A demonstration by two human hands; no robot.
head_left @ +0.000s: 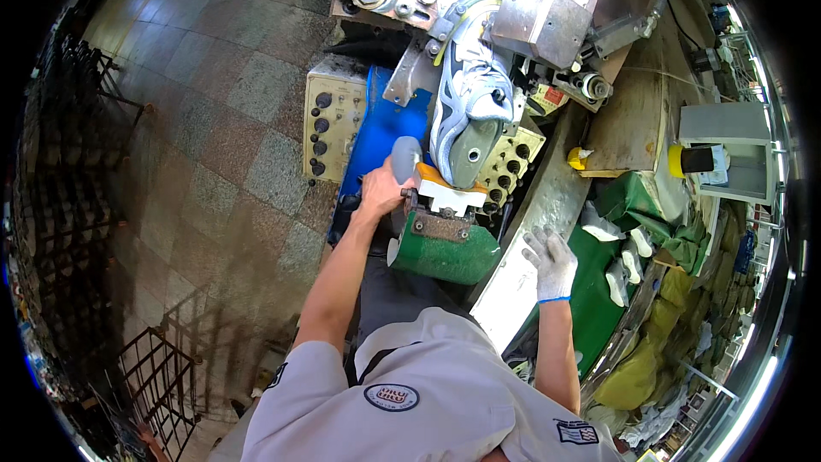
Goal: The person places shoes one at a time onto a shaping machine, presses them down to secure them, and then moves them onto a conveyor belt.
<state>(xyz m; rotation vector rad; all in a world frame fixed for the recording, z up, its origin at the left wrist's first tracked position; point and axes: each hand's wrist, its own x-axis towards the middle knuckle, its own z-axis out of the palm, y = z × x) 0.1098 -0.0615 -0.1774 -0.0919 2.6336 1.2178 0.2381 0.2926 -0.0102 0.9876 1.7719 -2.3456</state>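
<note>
A white and grey sneaker [462,68] sits in the machine before me, its toe under the metal clamps. A grey-green shoe last [475,150], with a round hole in it, fills its heel end. That end lies close to an orange-topped white block [449,198] on a green machine housing [449,255]. My bare left hand [382,192] is closed around a grey rounded piece [406,159] just left of the heel; some of its fingers are hidden. My right hand [552,263], in a white glove, has its fingers stretched out over the metal ledge and holds nothing.
Control boxes with black knobs [321,125] flank a blue panel [376,120]. Metal clamp parts [539,17] crowd the top. On the right runs a metal ledge [547,180], with several light shoes [617,281] on a green surface beyond. Tiled floor [214,120] and dark racks [68,180] lie left.
</note>
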